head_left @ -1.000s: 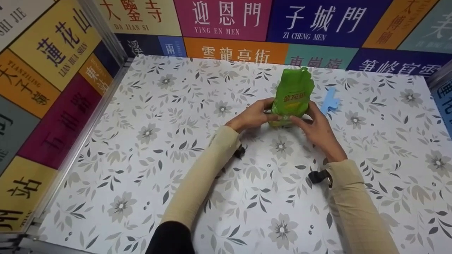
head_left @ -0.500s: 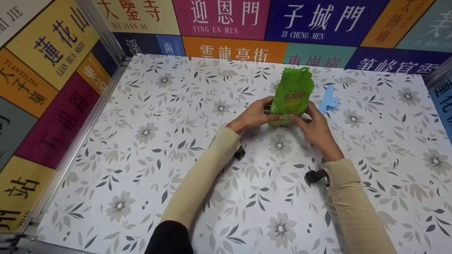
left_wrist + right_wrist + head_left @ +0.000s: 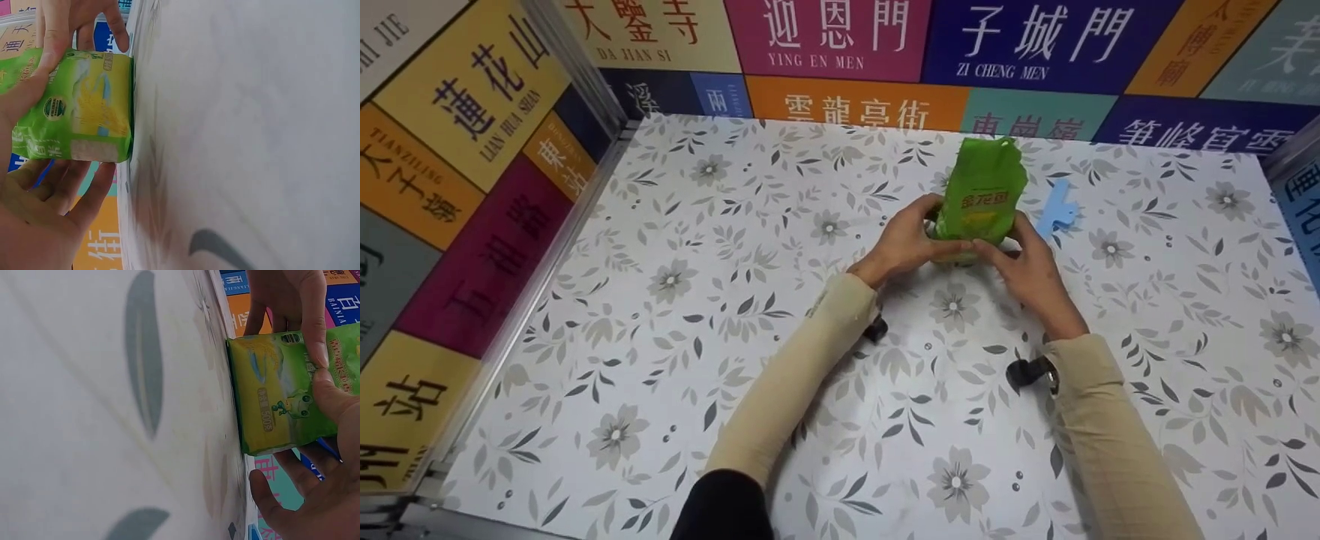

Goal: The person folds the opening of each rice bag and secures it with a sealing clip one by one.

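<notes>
A green bag of rice (image 3: 982, 187) stands upright on the table, its open-looking, jagged top edge pointing away from me. My left hand (image 3: 906, 238) grips its left side, and my right hand (image 3: 1030, 274) grips the right side. Both thumbs lie across the front, their tips meeting near the middle. In the left wrist view, the bag (image 3: 95, 107) has its base on the tabletop, with the left hand's fingers (image 3: 93, 194) along its side. A frog picture and "500" print show on the bag (image 3: 275, 410) in the right wrist view.
A light blue clip (image 3: 1059, 211) lies on the table just right of the bag. The table (image 3: 675, 360) wears a white floral cover. Panels with large lettering (image 3: 840, 37) stand along the back and left edges. Black wrist cameras (image 3: 1027, 373) sit under the forearms.
My left hand has shifted slightly, and its thumb has slid right along the bag's front to meet the right thumb. The right hand and the bag stay nearly where they were.
</notes>
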